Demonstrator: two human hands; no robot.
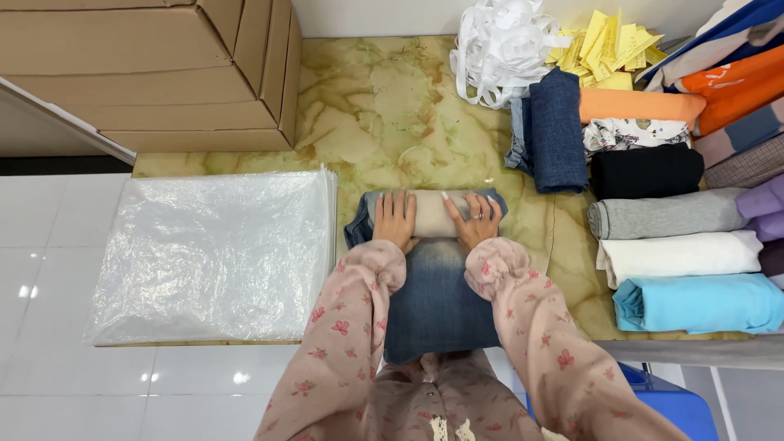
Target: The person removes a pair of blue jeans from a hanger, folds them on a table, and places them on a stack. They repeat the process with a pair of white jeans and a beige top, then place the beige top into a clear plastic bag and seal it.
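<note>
Rolling up a piece of faded blue denim clothing [433, 302] is what's going on here, on a yellow-green marbled tabletop [384, 106]. Taking the denim as the landmark and going left to right: off to its left a stack of clear plastic bags [212, 257] is lying flat, and up behind that stack, brown cardboard boxes [155, 73] are sitting well apart from the roll.

The left hand [395, 219] is resting palm down on the left part of the rolled end, fingers spread slightly and pointing away from the body. The right hand [476, 219] is doing the same on the right part, with a ring on one finger. Neither is pinching anything; both are pressing flat. Pink floral sleeves are covering both arms.

The key bit: the roll's long axis is running left to right, crosswise to the arms, with a pale inner side showing between the hands. The unrolled length is trailing back toward the person's body, hanging off the table edge. Both hands look equally near, one toward each end.

Further right of the denim, a folded dark blue denim piece [557, 131] is lying, then a row of folded garments [678, 237] in orange, black, grey, white and light blue. Behind those, white ribbon [498, 49] and yellow paper tags [608, 49] are piling up.
</note>
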